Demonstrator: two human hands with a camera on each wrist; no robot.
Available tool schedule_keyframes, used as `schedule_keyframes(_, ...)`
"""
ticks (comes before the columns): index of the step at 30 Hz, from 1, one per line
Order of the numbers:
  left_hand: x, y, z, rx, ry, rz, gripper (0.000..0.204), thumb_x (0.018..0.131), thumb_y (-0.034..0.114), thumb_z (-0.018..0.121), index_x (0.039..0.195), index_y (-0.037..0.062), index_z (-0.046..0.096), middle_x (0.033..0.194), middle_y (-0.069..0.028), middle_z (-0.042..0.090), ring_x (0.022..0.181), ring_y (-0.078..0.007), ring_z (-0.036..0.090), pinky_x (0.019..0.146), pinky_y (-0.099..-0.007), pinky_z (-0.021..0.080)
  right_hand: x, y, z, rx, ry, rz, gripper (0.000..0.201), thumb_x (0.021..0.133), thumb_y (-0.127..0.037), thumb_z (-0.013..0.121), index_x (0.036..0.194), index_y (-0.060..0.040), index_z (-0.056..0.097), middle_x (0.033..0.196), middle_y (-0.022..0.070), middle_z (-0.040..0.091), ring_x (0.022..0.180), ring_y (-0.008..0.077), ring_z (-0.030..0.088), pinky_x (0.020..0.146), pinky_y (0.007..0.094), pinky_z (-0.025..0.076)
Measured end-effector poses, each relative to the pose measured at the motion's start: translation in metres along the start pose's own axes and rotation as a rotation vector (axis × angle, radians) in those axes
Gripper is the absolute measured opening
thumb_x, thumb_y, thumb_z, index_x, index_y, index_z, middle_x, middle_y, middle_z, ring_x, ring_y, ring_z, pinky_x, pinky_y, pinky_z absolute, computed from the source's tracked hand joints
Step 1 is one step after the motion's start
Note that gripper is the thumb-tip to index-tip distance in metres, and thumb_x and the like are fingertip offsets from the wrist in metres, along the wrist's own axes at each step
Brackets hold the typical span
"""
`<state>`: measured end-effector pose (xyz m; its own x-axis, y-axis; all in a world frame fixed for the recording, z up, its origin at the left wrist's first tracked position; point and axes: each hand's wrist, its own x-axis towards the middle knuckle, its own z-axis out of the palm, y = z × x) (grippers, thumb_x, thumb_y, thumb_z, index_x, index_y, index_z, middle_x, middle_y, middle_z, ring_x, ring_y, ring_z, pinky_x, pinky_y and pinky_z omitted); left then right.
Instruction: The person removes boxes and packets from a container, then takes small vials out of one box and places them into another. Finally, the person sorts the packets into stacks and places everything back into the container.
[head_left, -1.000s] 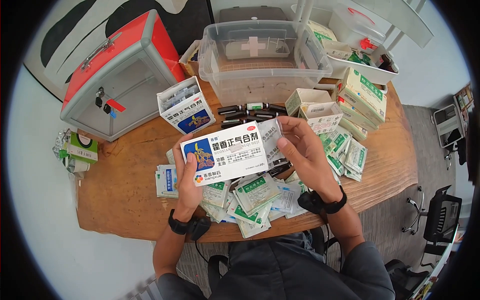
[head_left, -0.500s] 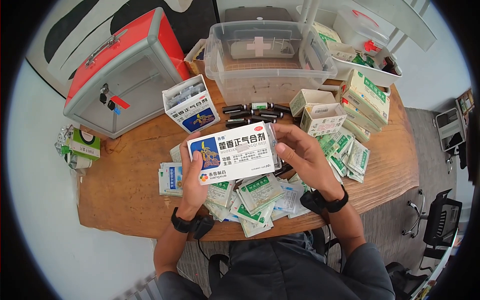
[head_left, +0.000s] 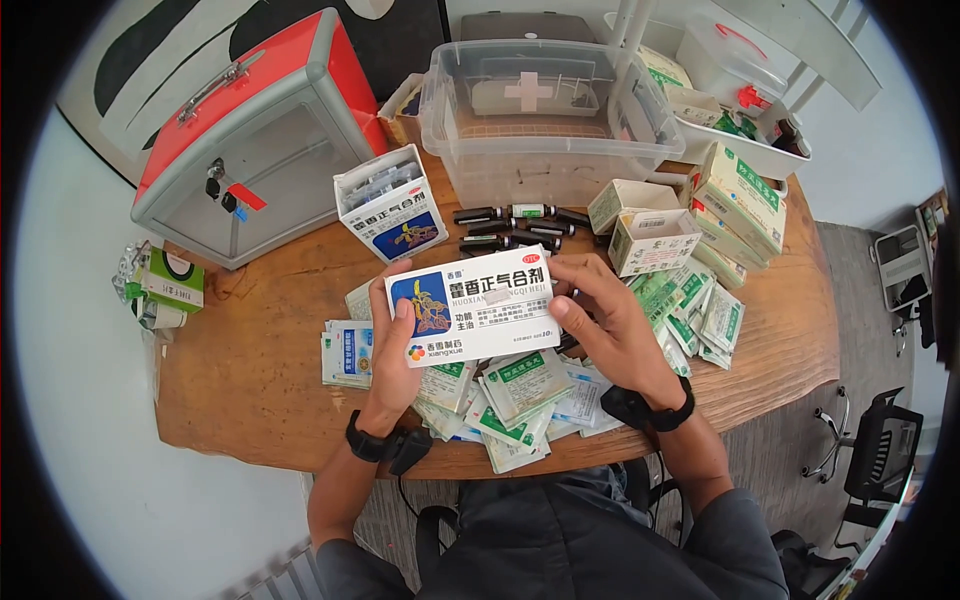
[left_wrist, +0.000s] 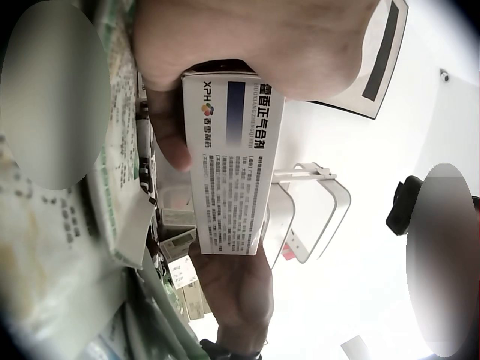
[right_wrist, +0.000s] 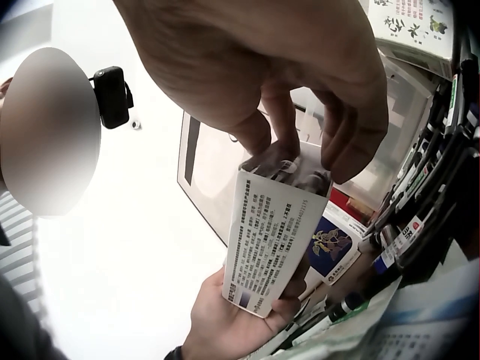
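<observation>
Crosswise, left hand (head_left: pixel 394 362) and right hand (head_left: pixel 618 328) grip the Huoxiang carton (head_left: pixel 478 308), open end right, above wooden table (head_left: pixel 250 365); office chair (head_left: pixel 886 448) right.

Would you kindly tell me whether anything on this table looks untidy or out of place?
The sachets at the near edge of the table look untidy: they lie heaped at mixed angles, overlapping.

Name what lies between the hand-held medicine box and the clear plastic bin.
In the head view, small dark bottles lie between the held box and the clear bin.
</observation>
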<state>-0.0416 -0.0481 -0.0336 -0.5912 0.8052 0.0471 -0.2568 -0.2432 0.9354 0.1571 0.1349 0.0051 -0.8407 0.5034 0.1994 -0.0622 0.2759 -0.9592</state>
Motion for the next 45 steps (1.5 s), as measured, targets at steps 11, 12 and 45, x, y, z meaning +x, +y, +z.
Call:
schedule_keyframes(11,-0.004,-0.004,0.0,0.124,-0.011,0.091,0.061,0.114,0.036,0.045,0.162,0.0066,0.022,0.144,-0.0138,0.049,0.131,-0.0186,0.055,0.109,-0.033,0.048,-0.002,0.0,0.009,0.022,-0.093,0.023,0.063,0.104,-0.026,0.07,0.156,0.0005,0.046,0.149,0.0261,0.05,0.135,0.0389,0.054,0.111,0.0444,0.047)
schedule_keyframes(12,-0.005,-0.004,-0.001,0.124,-0.011,0.091,0.061,0.114,0.036,0.045,0.162,0.0066,0.022,0.144,-0.0138,0.049,0.131,-0.0186,0.055,0.109,-0.033,0.048,-0.002,0.007,0.012,0.06,-0.094,0.031,0.065,0.104,-0.025,0.07,0.157,0.0018,0.042,0.147,0.0261,0.051,0.136,0.0377,0.055,0.112,0.0438,0.045)
schedule_keyframes(45,0.008,0.017,-0.009,0.593,-0.237,0.027,0.07,0.082,0.021,0.091,0.137,-0.001,0.053,0.127,-0.0179,0.067,0.12,-0.0238,0.064,0.103,-0.0388,0.052,0.005,0.0,0.009,-0.108,0.102,-0.324,0.072,0.083,-0.003,0.088,0.146,-0.0038,0.053,0.142,0.0174,0.059,0.133,0.0319,0.059,0.107,0.0415,0.051)
